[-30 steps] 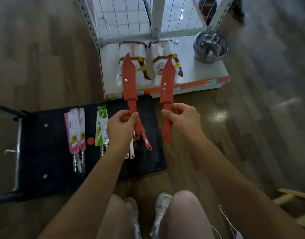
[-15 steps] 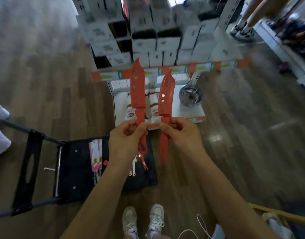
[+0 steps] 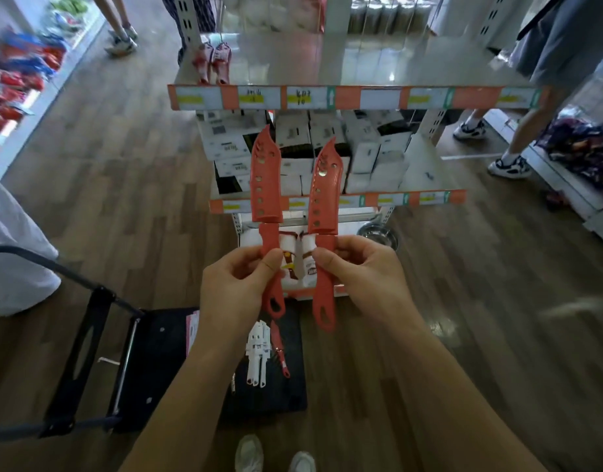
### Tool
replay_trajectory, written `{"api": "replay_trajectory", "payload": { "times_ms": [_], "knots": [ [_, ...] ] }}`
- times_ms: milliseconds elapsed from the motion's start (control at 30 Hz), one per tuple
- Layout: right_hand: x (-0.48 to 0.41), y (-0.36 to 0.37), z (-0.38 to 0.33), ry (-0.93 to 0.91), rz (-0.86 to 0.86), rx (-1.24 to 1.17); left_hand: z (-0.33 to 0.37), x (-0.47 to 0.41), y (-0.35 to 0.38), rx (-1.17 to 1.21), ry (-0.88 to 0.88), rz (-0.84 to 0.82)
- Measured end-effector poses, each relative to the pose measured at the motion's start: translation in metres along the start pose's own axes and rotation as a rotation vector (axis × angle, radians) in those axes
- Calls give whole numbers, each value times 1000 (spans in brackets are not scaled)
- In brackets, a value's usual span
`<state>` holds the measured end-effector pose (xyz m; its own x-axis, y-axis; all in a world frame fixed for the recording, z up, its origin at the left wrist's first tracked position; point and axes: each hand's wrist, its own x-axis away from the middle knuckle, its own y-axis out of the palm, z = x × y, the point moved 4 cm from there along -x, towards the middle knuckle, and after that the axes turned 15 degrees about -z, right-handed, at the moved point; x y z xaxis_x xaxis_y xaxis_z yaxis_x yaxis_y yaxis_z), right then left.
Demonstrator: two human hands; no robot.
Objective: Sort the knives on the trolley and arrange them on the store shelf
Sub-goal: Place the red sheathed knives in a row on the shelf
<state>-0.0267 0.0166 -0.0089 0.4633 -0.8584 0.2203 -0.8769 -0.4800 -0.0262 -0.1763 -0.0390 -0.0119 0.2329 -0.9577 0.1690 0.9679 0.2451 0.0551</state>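
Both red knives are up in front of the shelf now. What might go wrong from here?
1. Each knife is pinched at the handle top by fingers only: the left hand holds the left knife, the right hand the right knife. Either might slip or swing.
2. The sheaths look slip-on; one may slide off, baring the blade.
3. The trolley sits close by the feet, a trip risk when stepping toward the shelf.

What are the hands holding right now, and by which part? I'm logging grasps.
Each holds a red sheathed knife upright by its handle: left hand one knife, right hand the other.
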Motion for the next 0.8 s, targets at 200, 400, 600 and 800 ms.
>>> {"api": "replay_trajectory", "payload": {
  "times_ms": [200,400,600,800],
  "knots": [
    [-18,10,-15,-32,8,21,12,-14,-17,10,-6,2],
    [-56,26,-35,-40,61,26,34,-55,-45,4,2,-46],
    [-96,41,-56,-79,62,40,55,-93,-63,-35,29,-102],
    [-129,40,-64,-83,51,15,59,-129,-66,-75,36,-102]
  ]
}}
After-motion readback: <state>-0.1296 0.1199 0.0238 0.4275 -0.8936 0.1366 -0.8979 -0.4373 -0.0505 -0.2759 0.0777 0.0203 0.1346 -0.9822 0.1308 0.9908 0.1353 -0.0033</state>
